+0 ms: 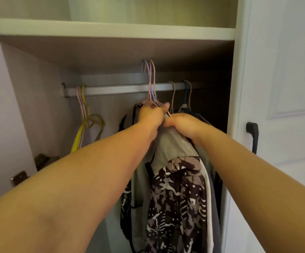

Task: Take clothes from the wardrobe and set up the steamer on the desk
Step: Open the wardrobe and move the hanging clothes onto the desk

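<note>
Left hand grips, seemingly, lifted hangers.

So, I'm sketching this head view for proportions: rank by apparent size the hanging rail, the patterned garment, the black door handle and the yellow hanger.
1. Patterned garment, though nearest the camera
2. Hanging rail
3. Yellow hanger
4. Black door handle

Open rail stretch between yellow hanger and lifted hooks.

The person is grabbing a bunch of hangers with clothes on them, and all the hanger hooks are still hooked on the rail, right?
Not quite. In the head view the left hand and right hand grip the bunch of hangers, but its hooks are lifted above the rail, not on it.
</note>
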